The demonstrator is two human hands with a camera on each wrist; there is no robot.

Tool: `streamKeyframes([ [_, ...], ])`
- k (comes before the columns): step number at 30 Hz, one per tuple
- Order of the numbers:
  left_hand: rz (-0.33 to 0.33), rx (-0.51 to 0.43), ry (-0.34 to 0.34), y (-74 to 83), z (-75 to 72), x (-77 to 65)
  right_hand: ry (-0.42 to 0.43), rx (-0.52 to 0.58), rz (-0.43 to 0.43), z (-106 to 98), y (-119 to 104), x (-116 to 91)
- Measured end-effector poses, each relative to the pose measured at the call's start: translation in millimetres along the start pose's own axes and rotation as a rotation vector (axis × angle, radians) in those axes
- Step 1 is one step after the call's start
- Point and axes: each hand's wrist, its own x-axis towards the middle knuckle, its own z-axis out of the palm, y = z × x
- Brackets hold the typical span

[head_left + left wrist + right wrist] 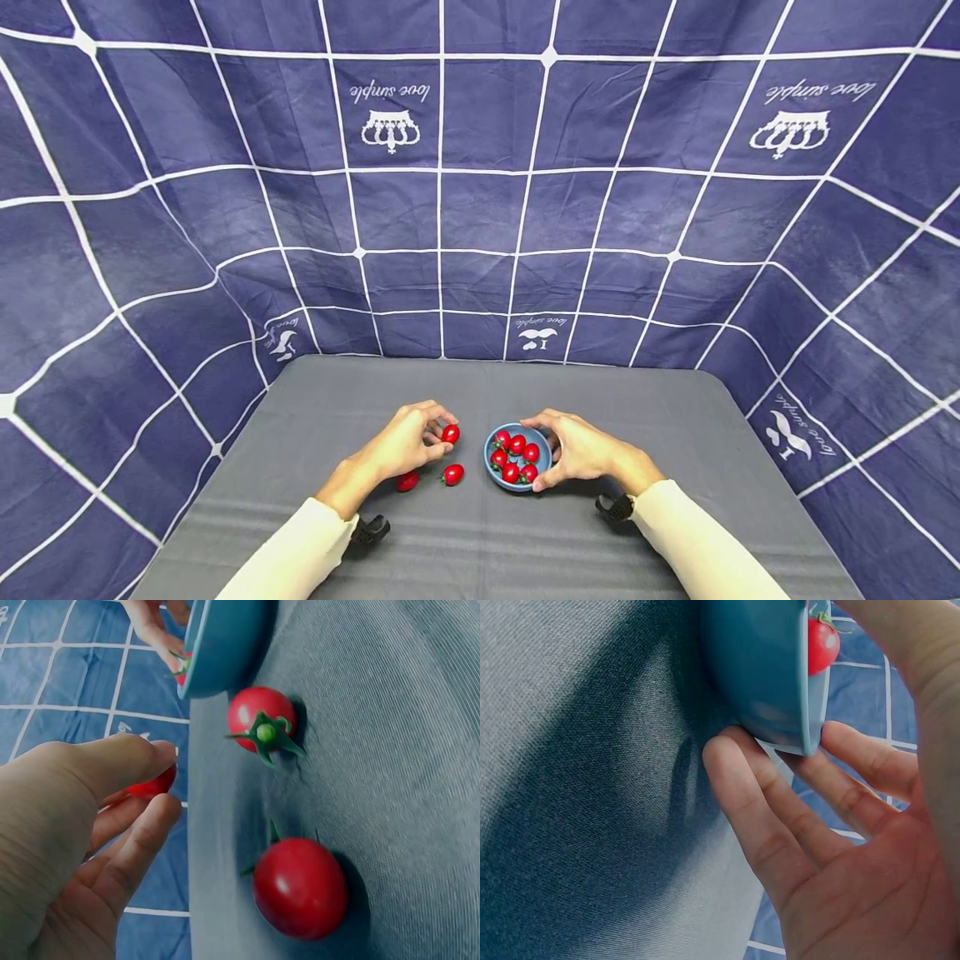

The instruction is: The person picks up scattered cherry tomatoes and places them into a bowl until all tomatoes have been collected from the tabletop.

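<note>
At the left, one small red tomato (pixel 407 481) sits on the gray tabletop (pixel 480 550). The left hand (pixel 401 443) and its wrist hide a bit of it. It is not in the bowl, so I think it is one that is left to do.

The left hand has its thumb and fingers close together. They pinch a held tomato (pixel 450 433), which looks to be up off the tabletop. I would call that one half done: it is picked up, but it is not in the bowl yet.

Just below it is a loose tomato (pixel 453 475) with a green top. It lies on the tabletop between the left hand and the bowl, and nothing is touching it. That one looks left to do too.

Next comes the round blue bowl (pixel 754 667). I count six tomatoes (pixel 517 445) in it, and those look done. So the job seems more than half way.

At the right, the right hand (pixel 579 450) curves around the side of the bowl and holds it by the rim.
</note>
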Motion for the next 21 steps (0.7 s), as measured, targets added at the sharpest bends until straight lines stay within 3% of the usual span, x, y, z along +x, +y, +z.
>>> streamKeyframes([
  [14,0.079,0.012,0.044,20.4,10.3,9.9,0.011,0.008,0.002,-2,-2,-4],
  [21,0.068,-0.007,0.033,35.2,14.2,13.1,0.005,0.013,-0.005,1,-1,-2],
])
